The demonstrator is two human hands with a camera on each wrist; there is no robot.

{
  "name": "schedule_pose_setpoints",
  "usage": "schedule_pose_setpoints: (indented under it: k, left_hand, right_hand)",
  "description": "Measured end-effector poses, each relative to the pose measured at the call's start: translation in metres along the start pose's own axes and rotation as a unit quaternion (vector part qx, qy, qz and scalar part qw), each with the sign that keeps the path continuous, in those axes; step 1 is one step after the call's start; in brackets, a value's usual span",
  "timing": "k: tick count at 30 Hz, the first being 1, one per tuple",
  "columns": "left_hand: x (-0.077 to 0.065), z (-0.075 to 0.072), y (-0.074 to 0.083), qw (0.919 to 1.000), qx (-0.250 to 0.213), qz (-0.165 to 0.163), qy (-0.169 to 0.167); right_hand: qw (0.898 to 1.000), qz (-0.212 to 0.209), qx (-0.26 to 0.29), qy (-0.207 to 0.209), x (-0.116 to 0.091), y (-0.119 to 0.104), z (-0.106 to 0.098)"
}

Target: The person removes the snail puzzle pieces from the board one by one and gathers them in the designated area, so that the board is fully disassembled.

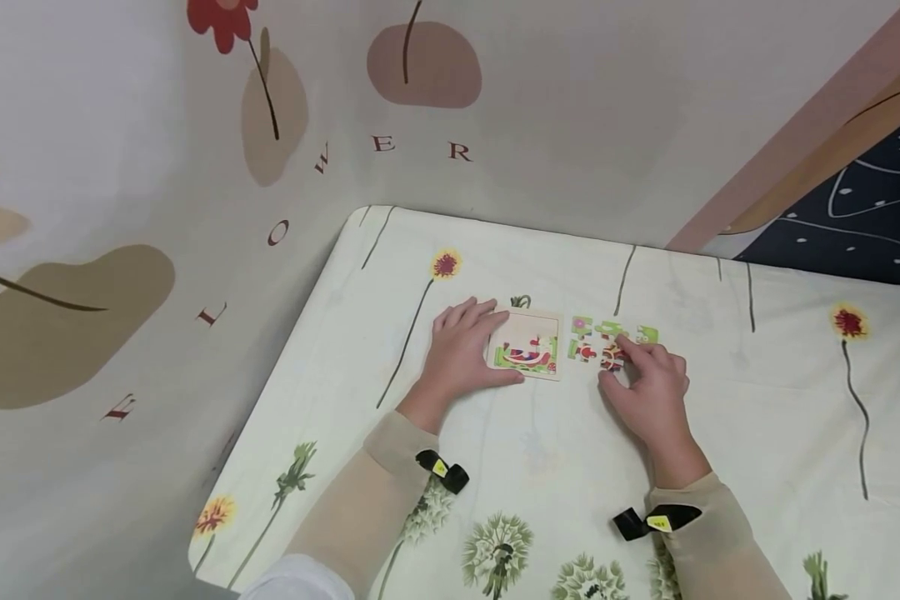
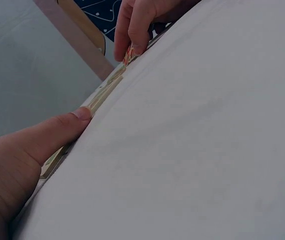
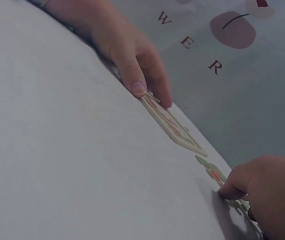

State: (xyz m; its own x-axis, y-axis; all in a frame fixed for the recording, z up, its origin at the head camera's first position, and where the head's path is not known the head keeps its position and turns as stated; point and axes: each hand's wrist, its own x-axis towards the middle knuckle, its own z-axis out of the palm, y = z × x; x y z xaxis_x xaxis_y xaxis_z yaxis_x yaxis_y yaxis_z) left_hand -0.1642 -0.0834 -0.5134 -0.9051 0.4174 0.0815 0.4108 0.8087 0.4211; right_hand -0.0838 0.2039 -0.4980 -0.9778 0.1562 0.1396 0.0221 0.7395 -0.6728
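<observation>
A small square puzzle tray (image 1: 522, 322) lies on the flowered cloth, its lower part filled with a colourful picture and its upper part bare wood. My left hand (image 1: 461, 346) holds the tray at its left side, thumb along the near edge and fingers at the far left corner. To the tray's right, several loose jigsaw pieces (image 1: 582, 327) lie close together in rows. My right hand (image 1: 652, 387) pinches a red and white puzzle piece (image 1: 612, 357) between thumb and index finger, low over the cloth. In the right wrist view this hand partly hides the loose pieces.
A pale cloth (image 1: 540, 450) printed with flowers covers the surface under both hands. Behind and to the left rises a printed fabric wall (image 1: 570, 125) with letters and flower shapes. Black wrist straps (image 1: 442, 471) sit on both forearms.
</observation>
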Motion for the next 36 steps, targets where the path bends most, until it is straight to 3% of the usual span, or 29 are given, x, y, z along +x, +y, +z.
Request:
schedule_pose_setpoints:
  k: [19,30,36]
  left_hand:
    - [-0.001,-0.005,0.002,1.0000,-0.004,-0.001,-0.009]
    - [-0.002,-0.001,0.001,1.0000,0.000,0.001,0.001]
    - [-0.002,-0.005,0.002,1.0000,0.002,0.001,-0.001]
  right_hand:
    - [1.000,0.018,-0.014,0.001,0.001,-0.003,0.003]
    - [0.997,-0.072,-0.027,-0.025,0.005,-0.020,0.021]
    - [0.989,-0.136,-0.011,-0.053,0.011,-0.035,0.032]
